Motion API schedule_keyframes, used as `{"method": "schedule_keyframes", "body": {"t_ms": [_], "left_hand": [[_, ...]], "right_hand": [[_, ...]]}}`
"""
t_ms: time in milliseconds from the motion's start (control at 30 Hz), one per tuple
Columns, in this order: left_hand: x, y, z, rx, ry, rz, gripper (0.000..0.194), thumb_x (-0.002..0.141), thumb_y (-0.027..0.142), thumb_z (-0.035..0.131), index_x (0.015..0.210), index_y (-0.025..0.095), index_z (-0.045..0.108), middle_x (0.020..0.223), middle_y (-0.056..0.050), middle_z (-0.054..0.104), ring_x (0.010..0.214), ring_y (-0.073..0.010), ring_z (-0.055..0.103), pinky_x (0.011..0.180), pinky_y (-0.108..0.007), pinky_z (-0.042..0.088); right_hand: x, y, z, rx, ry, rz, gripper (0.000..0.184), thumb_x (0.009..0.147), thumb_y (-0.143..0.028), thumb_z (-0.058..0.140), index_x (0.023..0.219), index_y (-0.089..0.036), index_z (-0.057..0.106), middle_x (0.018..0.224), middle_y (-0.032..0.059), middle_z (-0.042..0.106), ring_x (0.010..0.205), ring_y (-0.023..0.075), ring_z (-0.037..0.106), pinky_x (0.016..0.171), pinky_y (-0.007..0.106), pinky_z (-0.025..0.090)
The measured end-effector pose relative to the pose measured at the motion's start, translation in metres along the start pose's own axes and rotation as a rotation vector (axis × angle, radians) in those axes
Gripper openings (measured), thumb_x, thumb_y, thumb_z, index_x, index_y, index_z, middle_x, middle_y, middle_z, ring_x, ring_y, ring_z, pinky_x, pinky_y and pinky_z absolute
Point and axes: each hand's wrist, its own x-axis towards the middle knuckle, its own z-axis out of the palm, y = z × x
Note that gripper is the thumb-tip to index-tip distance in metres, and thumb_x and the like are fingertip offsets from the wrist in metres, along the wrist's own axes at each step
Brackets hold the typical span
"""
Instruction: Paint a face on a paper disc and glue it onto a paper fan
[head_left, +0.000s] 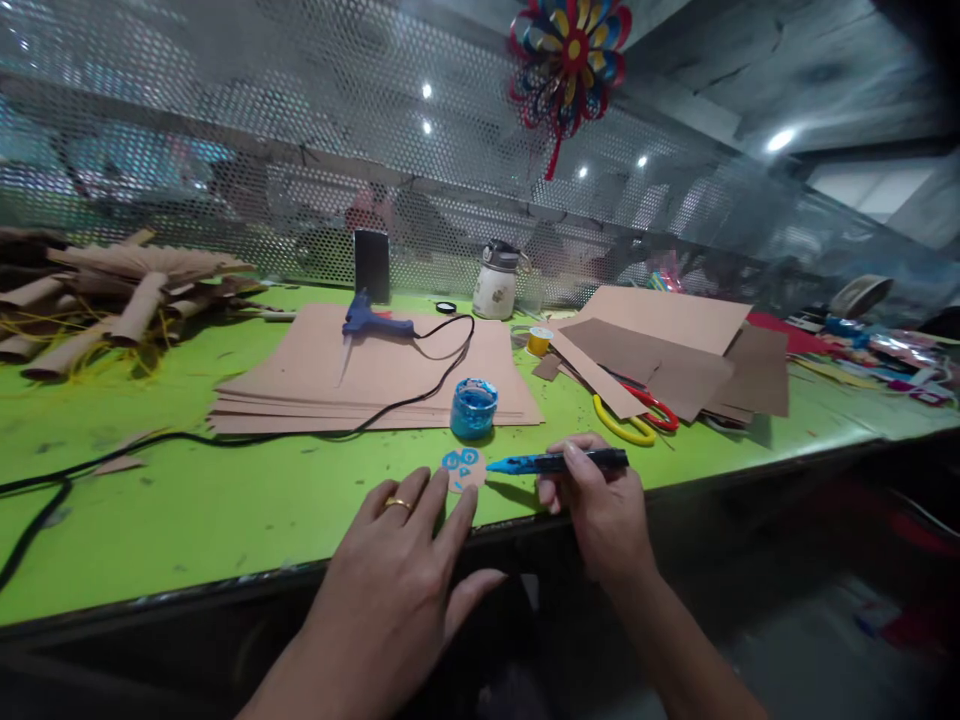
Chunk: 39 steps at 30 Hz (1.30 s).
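My left hand (401,570) lies flat on the green table (225,500) with fingers spread, its fingertips pressing the near edge of a small round cardboard disc (463,468) painted with blue marks. A gold ring sits on one finger. My right hand (592,505) is closed round a black brush (559,462) with a blue-coated tip, which points left and ends just right of the disc. An open pot of blue paint (474,408) stands just behind the disc.
A stack of brown cardboard sheets (375,375) carries a blue glue gun (367,320) with a black cord. Right of it lie more cardboard pieces (675,350), yellow and red scissors (637,420), a yellow spool (538,341) and a white jar (495,285). Rolled cardboard tubes (112,290) sit far left; perforated metal screen behind.
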Motion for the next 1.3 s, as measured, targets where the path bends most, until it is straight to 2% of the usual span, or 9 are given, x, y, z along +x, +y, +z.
{"method": "schedule_keyframes", "body": {"t_ms": [567,1300], "left_hand": [[-0.005,-0.001,0.007,-0.009,0.126,0.009,0.043,0.09,0.045,0.051,0.121,0.018,0.064,0.123,-0.017,0.063,0.111,-0.0353,0.057,0.091,-0.051,0.045],[-0.004,0.0,0.009,-0.009,0.131,-0.001,0.044,0.089,0.044,0.053,0.123,0.018,0.063,0.122,-0.017,0.063,0.111,-0.0353,0.057,0.09,-0.051,0.045]], "right_hand": [[-0.003,-0.013,0.01,-0.252,-0.009,0.048,0.03,0.085,-0.045,0.065,0.081,-0.016,0.06,0.051,-0.0026,0.061,0.046,0.0088,0.053,0.046,0.019,0.044],[-0.003,-0.009,0.007,-0.3,-0.005,0.021,0.026,0.086,-0.041,0.064,0.081,-0.016,0.061,0.052,-0.0025,0.061,0.047,0.0094,0.055,0.047,0.019,0.046]]}}
